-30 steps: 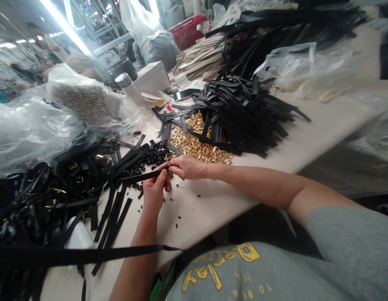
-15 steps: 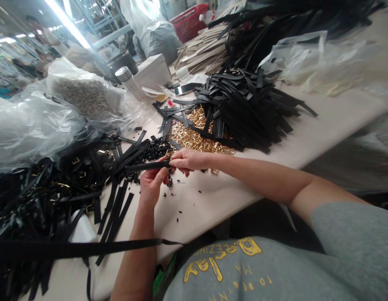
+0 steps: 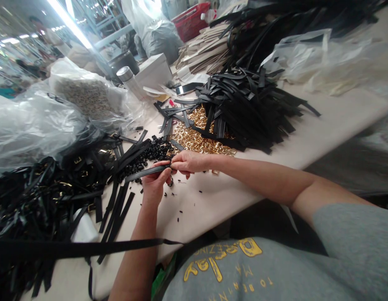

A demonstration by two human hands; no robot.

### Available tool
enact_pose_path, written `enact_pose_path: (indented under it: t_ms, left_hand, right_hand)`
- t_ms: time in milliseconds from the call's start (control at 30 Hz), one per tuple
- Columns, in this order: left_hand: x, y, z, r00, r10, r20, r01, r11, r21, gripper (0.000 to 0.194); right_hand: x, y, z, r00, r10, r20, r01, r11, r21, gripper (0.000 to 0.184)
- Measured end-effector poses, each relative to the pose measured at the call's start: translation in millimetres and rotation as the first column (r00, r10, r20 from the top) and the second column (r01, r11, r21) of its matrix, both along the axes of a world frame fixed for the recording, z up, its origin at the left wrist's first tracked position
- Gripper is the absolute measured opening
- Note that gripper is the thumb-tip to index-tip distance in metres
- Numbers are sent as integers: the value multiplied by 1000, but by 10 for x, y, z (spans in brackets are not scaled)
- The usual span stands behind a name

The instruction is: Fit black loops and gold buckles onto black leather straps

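Observation:
My left hand and my right hand both pinch one black strap just above the table. The strap runs out to the left from my fingers. My right fingertips close on its near end, and whether a small part sits there I cannot make out. A heap of small black loops lies right behind my hands. Gold metal buckles are piled just beyond my right hand. Loose black straps lie flat to the left of my left wrist.
A big pile of black strips lies at the back right. Tangled straps with buckles fill the left. Clear plastic bags, a metal flask, a white box and a red basket stand behind. One long strap crosses the front edge.
The strap's far end has dipped slightly and my hands have shifted a little on it. Both keep their hold.

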State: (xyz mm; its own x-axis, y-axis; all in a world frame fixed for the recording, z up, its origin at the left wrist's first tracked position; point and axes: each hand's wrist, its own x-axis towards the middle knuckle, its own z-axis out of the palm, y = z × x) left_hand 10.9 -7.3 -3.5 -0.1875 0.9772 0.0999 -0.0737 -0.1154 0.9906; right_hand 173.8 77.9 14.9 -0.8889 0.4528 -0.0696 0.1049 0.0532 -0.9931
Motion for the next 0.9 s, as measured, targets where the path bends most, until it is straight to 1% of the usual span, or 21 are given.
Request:
enact_pose_path:
  t_ms: [100,200,267,333,400,467,500,533,600,667,800,900]
  left_hand:
    - [-19,1,-30,1000,-26,6,26,1000,-6,26]
    - [-36,9,-54,999,-44,12,44,999,-31,31]
    - [-22,7,-55,999,-39,5,39,998,-47,35]
    - [25,-6,-43,1000,-11,19,12,997,-71,38]
    - [98,-13,-29,998,38,51,-32,993,-116,44]
    - [156,17,-28,993,80,87,-65,984,-166,50]
    - [168,45,-33,990,85,112,-64,982,-180,51]
    - [167,76,-39,986,87,142,-61,982,-177,50]
    - [146,120,-43,979,100,179,-71,984,-161,48]
    - [140,120,-24,975,121,189,-96,985,-140,47]
    - [189,44,60,977,118,178,-104,991,-85,48]
    - [209,18,73,984,116,133,-110,993,-53,53]
  right_hand:
    - [9,-8,11,1000,0,18,0,1000,18,23]
    - [20,11,28,999,-1,44,0,1000,27,23]
    - [27,17,59,997,-3,80,-3,996,86,23]
    - [33,0,97,993,-27,115,3,979,204,25]
    - [41,-30,113,986,-103,130,50,932,359,26]
    - [42,-34,90,970,-211,117,127,859,496,29]
    - [34,-22,66,965,-242,104,149,828,541,31]
    - [21,-3,38,961,-258,94,163,811,562,33]
    - [-13,29,-13,959,-268,95,168,804,571,32]
    - [-36,32,-39,958,-267,106,166,817,553,32]
    - [-27,-7,-35,956,-264,125,168,846,505,35]
    - [-23,-2,-43,957,-268,113,177,845,504,37]
